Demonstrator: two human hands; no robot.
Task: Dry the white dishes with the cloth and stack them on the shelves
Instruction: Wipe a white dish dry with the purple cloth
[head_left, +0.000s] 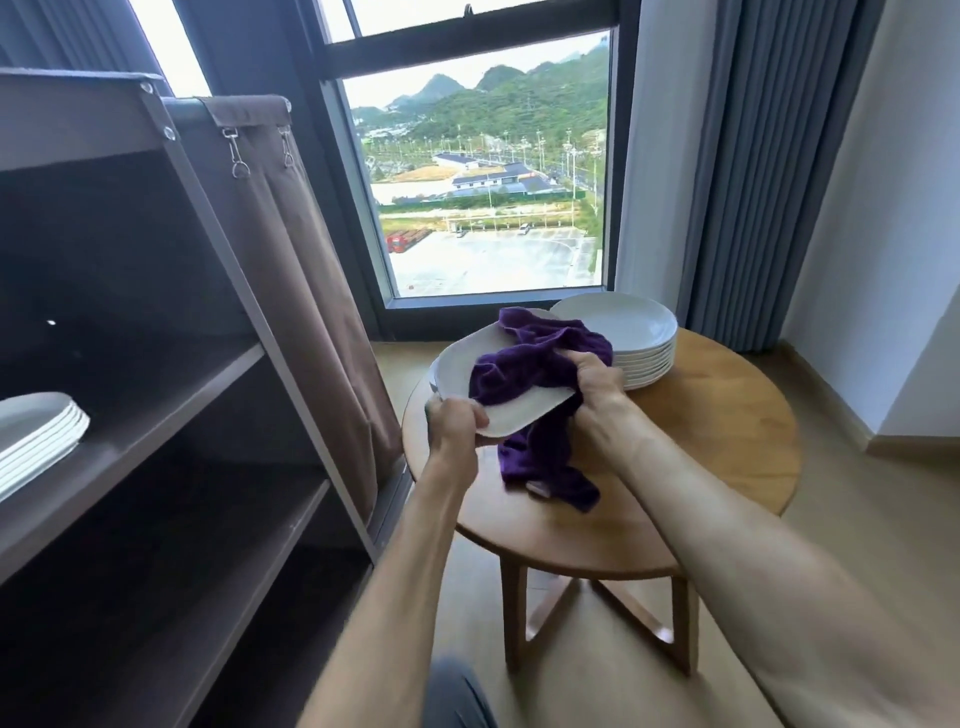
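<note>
Head view: plate (470, 364) held over table (727, 441), shelf (156, 415) to its left.
Left hand (456, 422) grips the plate's near rim; right hand (592, 376) bunches cloth (519, 374) on it.

Nothing here carries writing I can read; no label, brand, number or sign shows anywhere in the room.

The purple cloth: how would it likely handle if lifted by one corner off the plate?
The purple cloth is probably floppy: it bunches under the right hand and droops below the plate. It looks light, with a fuzzy surface unlikely to slip. Its loose tail might drag across the table.
</note>
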